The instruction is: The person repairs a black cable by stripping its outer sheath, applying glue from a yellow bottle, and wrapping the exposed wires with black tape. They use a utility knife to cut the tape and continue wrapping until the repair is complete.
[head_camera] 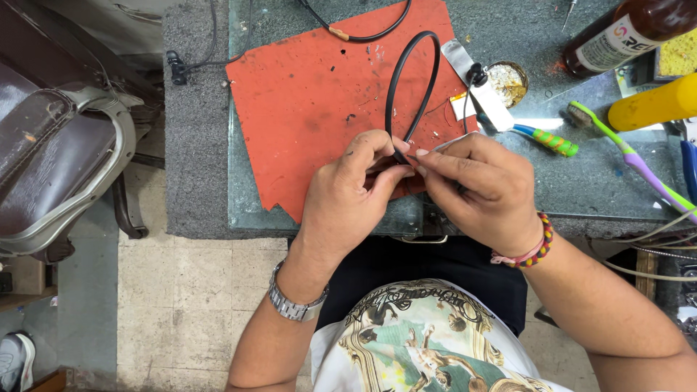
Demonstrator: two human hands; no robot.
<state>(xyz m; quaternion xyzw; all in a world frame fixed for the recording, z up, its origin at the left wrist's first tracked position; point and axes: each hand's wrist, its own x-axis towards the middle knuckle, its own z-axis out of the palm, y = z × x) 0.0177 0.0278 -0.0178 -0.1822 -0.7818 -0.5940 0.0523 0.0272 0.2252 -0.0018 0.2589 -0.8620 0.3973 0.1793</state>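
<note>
While your left hand (347, 190) and right hand (485, 190) pinch the black band (414, 80) at its low end, its loop arcs toward 12 o'clock over the red mat (305, 109). It looks light, springy and slick, so grip near the pinched end.

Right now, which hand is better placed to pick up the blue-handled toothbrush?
Right hand, probably. The toothbrush lies just beyond it on the same side; the left hand sits farther away. Both pinch the black loop.
</note>
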